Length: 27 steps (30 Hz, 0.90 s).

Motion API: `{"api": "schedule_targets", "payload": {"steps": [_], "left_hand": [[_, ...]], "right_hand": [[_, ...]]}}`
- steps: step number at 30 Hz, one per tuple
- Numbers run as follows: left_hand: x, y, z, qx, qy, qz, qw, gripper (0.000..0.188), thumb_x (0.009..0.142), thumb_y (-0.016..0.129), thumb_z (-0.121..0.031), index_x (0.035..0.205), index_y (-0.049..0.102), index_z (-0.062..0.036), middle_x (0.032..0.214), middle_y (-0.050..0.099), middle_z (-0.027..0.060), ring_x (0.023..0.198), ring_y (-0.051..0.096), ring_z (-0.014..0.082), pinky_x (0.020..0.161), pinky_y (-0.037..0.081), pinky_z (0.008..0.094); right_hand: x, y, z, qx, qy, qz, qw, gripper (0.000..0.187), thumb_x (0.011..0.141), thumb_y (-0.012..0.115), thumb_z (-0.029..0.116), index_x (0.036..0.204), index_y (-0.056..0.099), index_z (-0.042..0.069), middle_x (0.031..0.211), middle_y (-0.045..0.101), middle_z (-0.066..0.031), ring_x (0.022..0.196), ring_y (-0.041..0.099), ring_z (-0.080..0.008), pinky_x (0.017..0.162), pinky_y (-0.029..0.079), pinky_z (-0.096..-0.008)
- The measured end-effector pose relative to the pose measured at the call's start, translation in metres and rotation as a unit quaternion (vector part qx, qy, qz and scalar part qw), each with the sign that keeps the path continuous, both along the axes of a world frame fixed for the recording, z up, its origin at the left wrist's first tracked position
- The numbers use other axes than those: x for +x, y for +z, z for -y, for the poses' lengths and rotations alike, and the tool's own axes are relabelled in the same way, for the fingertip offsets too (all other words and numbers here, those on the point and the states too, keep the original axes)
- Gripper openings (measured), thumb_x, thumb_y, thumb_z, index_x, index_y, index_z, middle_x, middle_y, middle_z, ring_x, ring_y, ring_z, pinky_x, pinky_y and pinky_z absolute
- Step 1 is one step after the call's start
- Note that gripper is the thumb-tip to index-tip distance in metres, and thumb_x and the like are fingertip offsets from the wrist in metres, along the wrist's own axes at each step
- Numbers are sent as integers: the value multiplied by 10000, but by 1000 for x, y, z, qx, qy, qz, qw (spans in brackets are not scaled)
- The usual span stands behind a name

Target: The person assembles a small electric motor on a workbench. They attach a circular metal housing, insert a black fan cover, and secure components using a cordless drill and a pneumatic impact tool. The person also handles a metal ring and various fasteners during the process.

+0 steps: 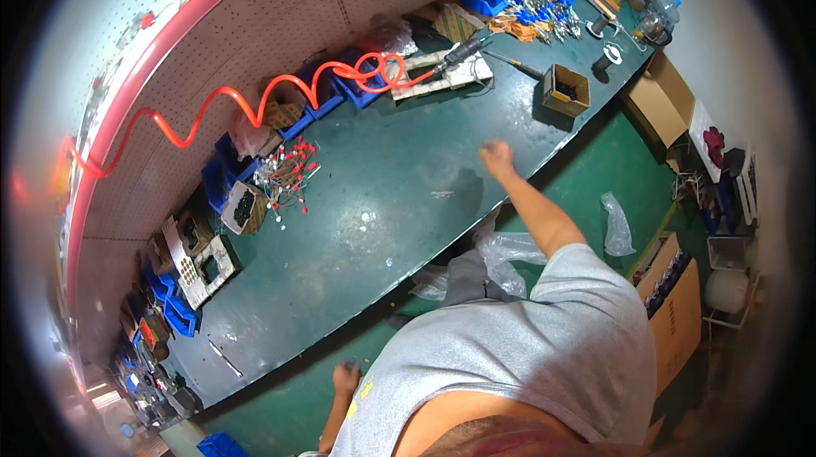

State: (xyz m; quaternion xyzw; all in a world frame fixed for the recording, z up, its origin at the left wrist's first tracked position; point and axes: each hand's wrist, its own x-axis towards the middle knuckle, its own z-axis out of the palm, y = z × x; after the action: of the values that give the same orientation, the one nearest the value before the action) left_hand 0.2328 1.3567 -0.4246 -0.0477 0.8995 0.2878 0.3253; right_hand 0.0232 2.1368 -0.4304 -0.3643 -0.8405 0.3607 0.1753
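Note:
Over the right half of the green workbench (340, 244), my right hand (495, 156) is raised a little, with its shadow on the top below it. Its fingers are curled in, and whatever they may hold is hidden. Nearest to it is an open square box (554, 104) with small dark parts inside. My left hand (346, 377) hangs low beside my body, off the bench's front edge, over the green floor. That hand looks closed, with a small dark spot at the fingers that I cannot make out.
A coiled red air hose (242, 98) leads to a screwdriver-like tool (459, 53) on a white stand. Wire bundles with red ends (293, 170), blue bins (218, 170) and a heap of blue-and-white cables (544, 6) line the back. A carton (680, 321) and plastic bags (618, 226) are on the floor.

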Motion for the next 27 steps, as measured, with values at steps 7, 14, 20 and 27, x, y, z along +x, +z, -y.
{"api": "schedule_targets", "payload": {"steps": [7, 14, 20, 27], "left_hand": [[82, 79, -20, -156, 211, 205, 943, 327, 838, 738, -308, 927, 713, 5, 850, 726, 190, 746, 710, 296, 669, 554, 428], [81, 101, -105, -85, 278, 139, 947, 282, 829, 740, -285, 877, 737, -7, 770, 731, 139, 678, 709, 244, 629, 559, 401], [109, 109, -131, -84, 255, 50, 962, 248, 822, 742, -265, 835, 757, -18, 702, 735, 96, 620, 708, 199, 594, 562, 378], [134, 77, -165, -108, 411, -59, 903, 292, 845, 729, -254, 968, 743, 10, 878, 746, 179, 820, 731, 283, 762, 566, 403]], "right_hand": [[-115, 9, -100, -13, -105, -47, 993, 471, 795, 786, 241, 1186, 703, -8, 1026, 747, -246, 994, 725, -373, 901, 560, -449], [-176, 32, -120, 38, -54, 118, 991, 351, 827, 784, 268, 1124, 724, 90, 1044, 744, -200, 1024, 694, -415, 893, 547, -473], [-159, 0, -153, 127, -94, -70, 985, 300, 890, 680, 287, 1033, 694, 24, 886, 681, -185, 831, 660, -351, 742, 511, -492], [-134, 74, -43, 103, 36, -205, 973, 274, 879, 724, 211, 937, 688, -54, 886, 704, -193, 803, 661, -322, 752, 532, -429]]}}
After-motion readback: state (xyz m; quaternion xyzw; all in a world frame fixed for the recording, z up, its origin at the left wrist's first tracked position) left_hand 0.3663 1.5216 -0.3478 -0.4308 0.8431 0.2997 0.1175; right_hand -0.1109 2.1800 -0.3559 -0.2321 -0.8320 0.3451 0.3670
